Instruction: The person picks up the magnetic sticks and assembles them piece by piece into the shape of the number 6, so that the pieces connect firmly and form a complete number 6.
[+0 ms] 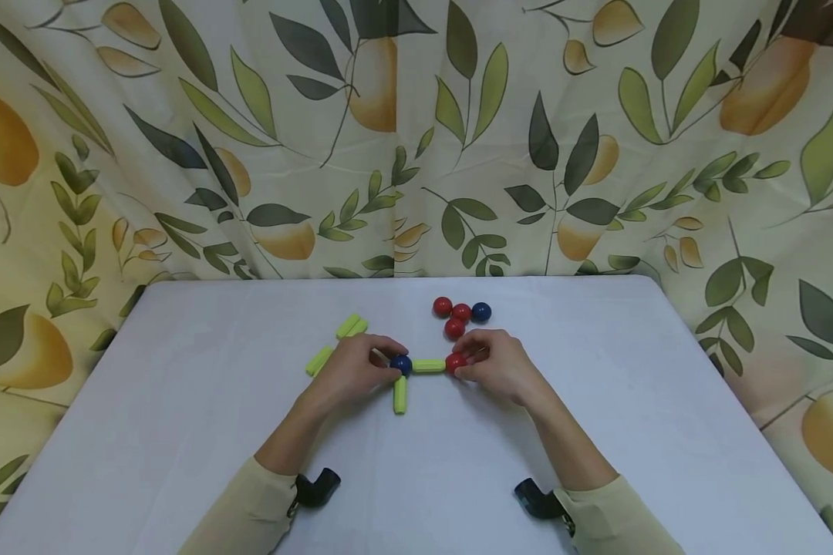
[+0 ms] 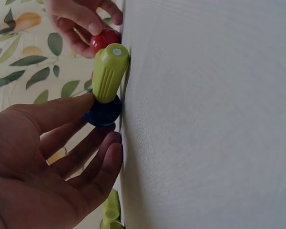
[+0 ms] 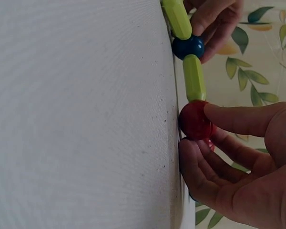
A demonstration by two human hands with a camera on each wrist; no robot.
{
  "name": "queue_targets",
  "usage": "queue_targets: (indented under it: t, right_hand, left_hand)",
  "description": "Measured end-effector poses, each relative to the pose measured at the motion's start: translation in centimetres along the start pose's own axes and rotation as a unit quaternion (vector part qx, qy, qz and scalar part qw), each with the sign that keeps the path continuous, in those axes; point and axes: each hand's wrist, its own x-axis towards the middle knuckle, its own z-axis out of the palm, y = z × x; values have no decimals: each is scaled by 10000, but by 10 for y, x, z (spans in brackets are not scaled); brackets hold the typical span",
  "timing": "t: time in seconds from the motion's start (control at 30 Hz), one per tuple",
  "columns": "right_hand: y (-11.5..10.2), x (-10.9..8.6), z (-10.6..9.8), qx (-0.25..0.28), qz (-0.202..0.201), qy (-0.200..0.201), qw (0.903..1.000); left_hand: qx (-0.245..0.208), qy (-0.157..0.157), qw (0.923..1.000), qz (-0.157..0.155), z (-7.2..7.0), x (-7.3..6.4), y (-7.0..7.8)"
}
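Note:
My left hand point(image 1: 352, 364) pinches a blue ball point(image 1: 401, 364) between thumb and fingers. From that ball one green magnetic rod point(image 1: 399, 395) points toward the front of the table, its bare end showing a metal disc in the left wrist view. A second green rod point(image 1: 428, 366) runs sideways from the blue ball to a red ball point(image 1: 455, 363). The red ball point(image 3: 197, 119) is gripped by the thumb and fingers of my right hand point(image 1: 498, 364). The joined pieces lie at the tabletop.
Behind my right hand are several loose balls, among them a red ball point(image 1: 442, 307) and a blue ball point(image 1: 481, 311). Loose green rods point(image 1: 352, 325) lie behind my left hand, with more point(image 1: 318, 361) beside it. A patterned curtain point(image 1: 416, 154) hangs behind the white table point(image 1: 180, 370).

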Motion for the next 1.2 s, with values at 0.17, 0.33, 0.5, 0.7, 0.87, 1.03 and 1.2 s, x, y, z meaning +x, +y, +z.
queue_targets:
  t: [0.17, 0.33, 0.5, 0.7, 0.87, 1.03, 1.2]
  right_hand:
    - [1, 0, -1, 8, -28, -8, 10000]
    - [2, 1, -2, -22, -63, -69, 10000]
    - [1, 0, -8, -127, -177, -102, 9997]
    - [2, 0, -14, -207, -232, 67, 9995]
    - [3, 1, -17, -261, -294, 252, 9989]
    - [0, 2, -20, -467, -225, 492, 9974]
    - [-6, 8, -24, -658, -263, 602, 9957]
  left_hand:
    - [-51, -25, 10000, -62, 1, 2, 1]
    - [-102, -21, 9999, -52, 1, 3, -1]
    - [-154, -33, 9999, -38, 1, 4, -3]
    - [-216, -65, 9997, -61, 0, 4, -2]
    - [-252, -80, 9995, -143, 1, 4, -1]
    - [-294, -56, 9993, -227, 1, 3, -3]
    - [-258, -65, 9996, -117, 2, 4, -1]
